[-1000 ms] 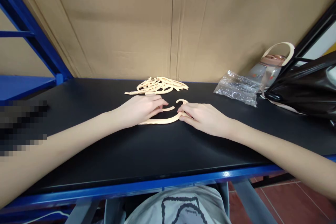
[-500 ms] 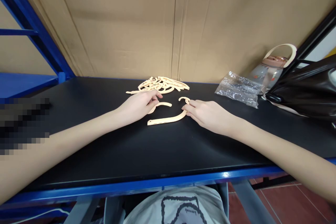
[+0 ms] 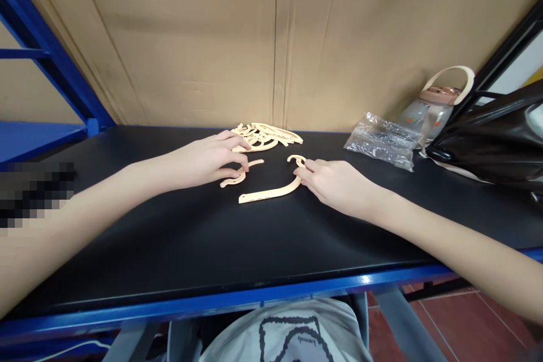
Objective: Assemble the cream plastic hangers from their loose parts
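Observation:
My left hand (image 3: 218, 158) is over the table with its thumb and index finger pinched around a small curved cream plastic hanger piece (image 3: 231, 182); its other fingers stretch toward the pile. My right hand (image 3: 333, 181) grips a cream hanger arm (image 3: 267, 195) at its bent end, where a hook (image 3: 296, 158) rises above the fingers. The arm's long straight part points left, low over the table. The joint between hook and arm is partly hidden by my fingers. Behind both hands lies a pile of similar cream hanger parts (image 3: 275, 134).
A crumpled clear plastic bag (image 3: 379, 144) lies at the right of the black table (image 3: 178, 243). Behind it stands a water bottle (image 3: 436, 110) with a strap, beside a shiny black bag (image 3: 496, 147). A cardboard wall (image 3: 190, 51) closes the back; a blue frame (image 3: 63, 56) stands left.
My left hand has shifted left and its fingers have spread toward the pile. The small curved piece has moved left with it, showing more of its length. My right hand stays nearly still.

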{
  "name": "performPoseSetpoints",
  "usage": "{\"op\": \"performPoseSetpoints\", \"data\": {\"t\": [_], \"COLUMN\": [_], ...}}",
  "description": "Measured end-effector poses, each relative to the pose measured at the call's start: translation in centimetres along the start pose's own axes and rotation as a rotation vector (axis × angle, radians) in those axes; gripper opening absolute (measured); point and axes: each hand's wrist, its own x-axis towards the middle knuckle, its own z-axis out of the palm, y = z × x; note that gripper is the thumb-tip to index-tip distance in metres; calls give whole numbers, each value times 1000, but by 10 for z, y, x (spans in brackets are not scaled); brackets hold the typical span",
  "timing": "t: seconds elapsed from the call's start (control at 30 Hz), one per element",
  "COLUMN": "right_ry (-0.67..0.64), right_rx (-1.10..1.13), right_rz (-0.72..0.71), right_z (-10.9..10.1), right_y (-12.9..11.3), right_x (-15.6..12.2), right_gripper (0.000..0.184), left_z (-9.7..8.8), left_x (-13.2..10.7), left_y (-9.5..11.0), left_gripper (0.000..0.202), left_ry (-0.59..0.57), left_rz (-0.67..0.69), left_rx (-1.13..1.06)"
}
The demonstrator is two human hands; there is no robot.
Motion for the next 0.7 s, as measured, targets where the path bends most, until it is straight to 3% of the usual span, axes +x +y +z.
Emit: {"op": "performPoseSetpoints", "data": {"t": [0.13,0.23,0.4,0.6,0.7], "right_ry": [98,232,399,428,383], "right_rx": [-102,-100,13,147,176], "right_rz": [34,-38,-141,-168,-189], "right_z": [-2,-7,-6,4,7], "right_y": [-6,-11,-22,-36,-37], "right_x": [-2,-3,-2,10,15], "right_gripper": [28,27,29,32,30], "left_z": [2,2,4,5,3], "left_x": [-2,-2,1,3,2], "left_y": [3,15,32,36,37], "left_gripper": [37,44,34,30,26], "left_ry": [38,-9,3,-38,-25], "left_rz": [-79,-161,-175,-139,-211], "left_rx": [116,229,236,67,58]}}
